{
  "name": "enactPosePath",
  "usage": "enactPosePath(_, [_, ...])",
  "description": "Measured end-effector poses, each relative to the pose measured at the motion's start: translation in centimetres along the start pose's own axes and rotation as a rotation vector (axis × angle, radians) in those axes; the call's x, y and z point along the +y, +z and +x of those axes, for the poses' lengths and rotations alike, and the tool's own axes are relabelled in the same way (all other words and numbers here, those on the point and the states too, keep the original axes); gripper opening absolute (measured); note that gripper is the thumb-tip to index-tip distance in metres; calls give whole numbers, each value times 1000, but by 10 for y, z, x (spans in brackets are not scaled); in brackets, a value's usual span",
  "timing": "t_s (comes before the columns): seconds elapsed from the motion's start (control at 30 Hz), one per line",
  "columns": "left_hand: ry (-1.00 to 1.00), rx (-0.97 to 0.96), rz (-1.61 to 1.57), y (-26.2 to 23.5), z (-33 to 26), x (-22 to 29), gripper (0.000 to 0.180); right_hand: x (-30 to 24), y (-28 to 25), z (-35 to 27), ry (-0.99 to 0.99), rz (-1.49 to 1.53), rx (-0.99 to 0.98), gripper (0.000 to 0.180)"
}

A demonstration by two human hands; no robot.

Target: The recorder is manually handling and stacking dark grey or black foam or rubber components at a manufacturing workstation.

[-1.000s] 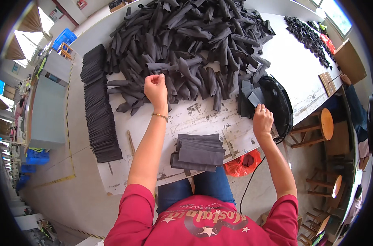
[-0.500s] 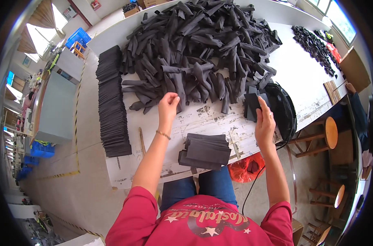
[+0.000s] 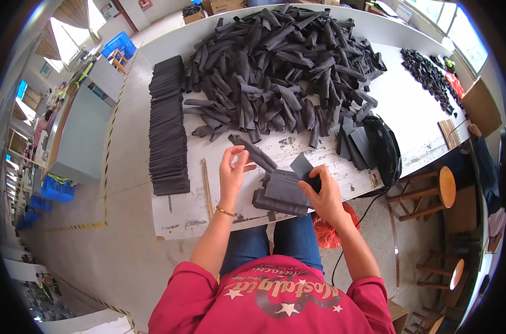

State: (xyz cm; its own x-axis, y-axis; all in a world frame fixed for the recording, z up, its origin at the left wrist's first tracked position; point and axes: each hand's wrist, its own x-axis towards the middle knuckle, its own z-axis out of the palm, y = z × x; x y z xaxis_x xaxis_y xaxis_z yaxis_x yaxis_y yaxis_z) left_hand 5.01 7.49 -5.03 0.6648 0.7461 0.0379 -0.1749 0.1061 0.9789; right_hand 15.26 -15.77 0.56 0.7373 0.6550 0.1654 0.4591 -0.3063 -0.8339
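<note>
Left hand point(image 3: 232, 170) pinching curled dark fabric strip point(image 3: 253, 152) at table point(image 3: 192, 214) near edge | right hand point(image 3: 321, 192) gripping flat dark piece point(image 3: 303, 165), 3 o'clock of strip | flat stack point(image 3: 281, 193) beneath | loose pile point(image 3: 281, 72) at 12 o'clock.

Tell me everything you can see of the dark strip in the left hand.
The dark strip is a long, narrow, charcoal piece, soft and foam-like or fabric-like. It lies slanted above the table's near edge, pinched at its near end by the left hand, its lower end reaching toward the small dark stack. It looks flat, not curled.
</note>
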Motion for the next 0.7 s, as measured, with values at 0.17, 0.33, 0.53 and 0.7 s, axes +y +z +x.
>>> enactPosePath(0.17, [-10,-5,-190,-3,-13,4,53,-3,9,-12,-334,-154,-2,28])
enactPosePath(0.33, [-177,188,-386,-9,-21,4,52,-8,23,-27,-210,-31,27,41])
enactPosePath(0.53, [-497,56,-778,-27,-22,-11,24,-21,22,-28,-262,12,-39,45])
enactPosePath(0.7, [-452,-68,-844,-20,-26,4,21,-26,25,-28,-238,132,-25,41])
